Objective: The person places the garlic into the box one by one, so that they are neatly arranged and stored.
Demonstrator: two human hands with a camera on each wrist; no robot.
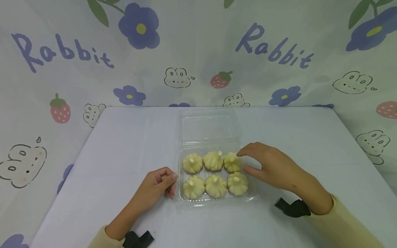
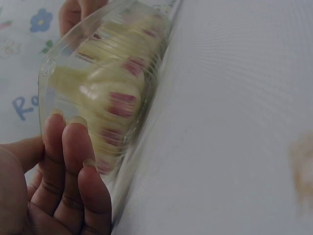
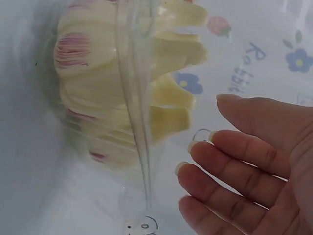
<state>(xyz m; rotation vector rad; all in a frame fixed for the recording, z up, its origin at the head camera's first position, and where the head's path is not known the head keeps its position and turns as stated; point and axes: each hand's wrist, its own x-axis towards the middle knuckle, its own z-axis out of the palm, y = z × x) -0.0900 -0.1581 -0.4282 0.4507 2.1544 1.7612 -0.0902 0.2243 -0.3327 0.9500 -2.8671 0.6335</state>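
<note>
A clear plastic clamshell box (image 1: pixel 252 193) lies on the table with several pale yellow garlic bulbs (image 1: pixel 216 186) in two rows, stems up. Purple streaks mark the sides of the garlic in both wrist views. My left hand (image 1: pixel 158 184) pinches the box's left rim between thumb and fingers, which show close up against the plastic wall (image 2: pixel 49 88) in the left wrist view. Over the right rim, my right hand (image 1: pixel 270 163) has thumb and fingers apart, fingertips beside the back right bulb (image 1: pixel 232 162). Nothing lies between those fingers in the right wrist view.
The box's transparent lid (image 1: pixel 211 129) lies folded back flat behind it. A white cloth covers the table (image 1: pixel 130 144). Behind it hangs a curtain (image 1: pixel 198 41) printed with rabbits, flowers and strawberries. Black wrist mounts (image 1: pixel 293 207) sit at both sleeves.
</note>
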